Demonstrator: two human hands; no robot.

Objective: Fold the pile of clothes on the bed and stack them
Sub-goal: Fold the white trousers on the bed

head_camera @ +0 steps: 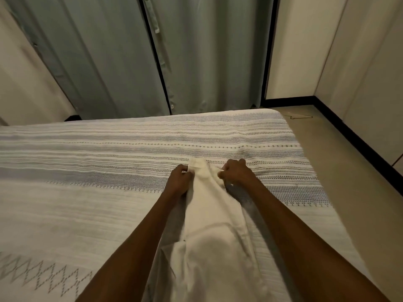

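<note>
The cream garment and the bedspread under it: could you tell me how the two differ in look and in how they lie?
The cream garment is plain, while the bedspread carries woven bands of grey-blue stripes and dots. The garment lies rumpled in a narrow strip stretching away from the person, its far end pinched by the left hand and right hand; the bedspread lies flat and smooth across the bed. Both are pale fabrics.

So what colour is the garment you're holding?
Plain cream-white garment, clearest in the head view.
</note>
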